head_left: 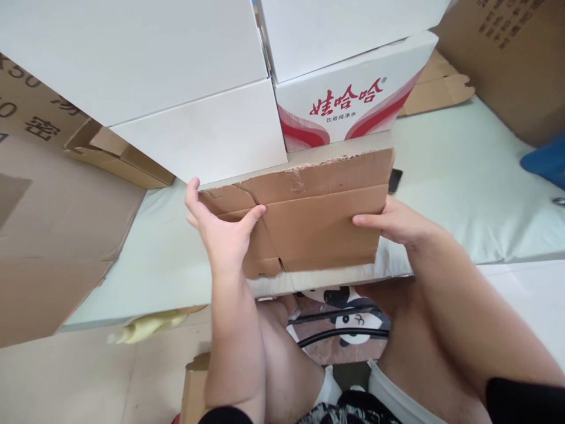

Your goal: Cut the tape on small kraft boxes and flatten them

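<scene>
A brown cardboard piece (322, 229) with crease lines and a torn upper edge is held up in front of me, tilted toward me. My left hand (223, 229) grips its left end, thumb pressed on the near face and fingers reaching over the far side. At the right end my right hand (392, 221) pinches it, thumb on the near face, the other fingers hidden behind. A slit and a small notch show in the cardboard's left part. Just behind its right edge a dark phone-like object (395, 180) peeks out.
Behind the cardboard stand white boxes (198, 138) and a white box with red lettering (348, 100). Large brown cartons flank the pale green covered surface (477, 176) at left (53, 218) and right (498, 76). A blue object (547, 162) lies far right. Below, a pale yellow bottle (150, 327) is on the floor.
</scene>
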A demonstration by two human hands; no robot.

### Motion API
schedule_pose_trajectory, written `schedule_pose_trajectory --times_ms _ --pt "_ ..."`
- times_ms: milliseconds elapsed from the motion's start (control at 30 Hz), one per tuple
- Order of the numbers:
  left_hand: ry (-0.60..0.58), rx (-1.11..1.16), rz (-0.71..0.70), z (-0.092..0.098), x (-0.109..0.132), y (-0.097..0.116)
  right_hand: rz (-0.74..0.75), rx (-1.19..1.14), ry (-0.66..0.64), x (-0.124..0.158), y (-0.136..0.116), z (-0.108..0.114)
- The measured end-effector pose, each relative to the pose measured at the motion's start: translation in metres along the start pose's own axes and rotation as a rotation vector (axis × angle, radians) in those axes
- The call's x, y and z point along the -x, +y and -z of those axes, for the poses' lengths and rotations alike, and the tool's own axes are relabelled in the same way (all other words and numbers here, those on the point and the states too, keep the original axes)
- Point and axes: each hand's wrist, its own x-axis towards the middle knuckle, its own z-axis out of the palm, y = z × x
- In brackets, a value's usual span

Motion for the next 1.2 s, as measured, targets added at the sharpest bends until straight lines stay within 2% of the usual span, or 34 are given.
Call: schedule_pose_trajectory --times_ms 100,233,367,433,467,533,633,800,900,967,1067,1200 --pt "-0.054 0.108 0.021 0.001 -0.003 -0.006 -0.025 0.028 -0.024 -0.001 0.002 0.005" --pt "-0.183 0.429 0.18 0.004 -0.003 -0.005 -0.068 -0.128 0.147 0.001 -0.003 0.015" --pt "-0.507 0.523 0.361 0.012 0.0 0.004 -0.023 -0.215 0.321 -0.004 -0.002 0.025" --pt "-0.579 0.514 0.38 0.013 0.001 0.006 0.008 -0.211 0.371 -0.008 0.001 0.026" --pt "-0.55 0.499 0.366 0.013 0.001 0.005 0.01 -0.208 0.378 -0.01 0.003 0.025" --pt "-0.414 0.442 0.315 0.011 -0.001 0.001 -0.019 -0.204 0.36 -0.013 0.006 0.02" --pt "-0.226 0.352 0.248 0.01 -0.007 -0.009 -0.096 -0.194 0.265 -0.013 0.01 0.01" --pt "-0.102 0.367 0.283 0.013 -0.012 -0.026 -0.127 -0.138 -0.009 -0.011 0.012 0.004" --pt "-0.019 0.425 0.283 0.007 -0.009 -0.024 -0.181 -0.102 -0.162 -0.009 0.012 0.01" --pt "-0.015 0.458 0.269 0.0 -0.007 -0.017 -0.182 -0.105 -0.157 -0.007 0.011 0.016" --pt "-0.007 0.595 0.282 -0.007 -0.009 -0.007 -0.108 -0.105 -0.064 0.0 0.006 0.023" --pt "0.229 0.873 0.527 0.0 -0.02 -0.008 0.035 -0.082 0.069 0.008 -0.008 0.017"
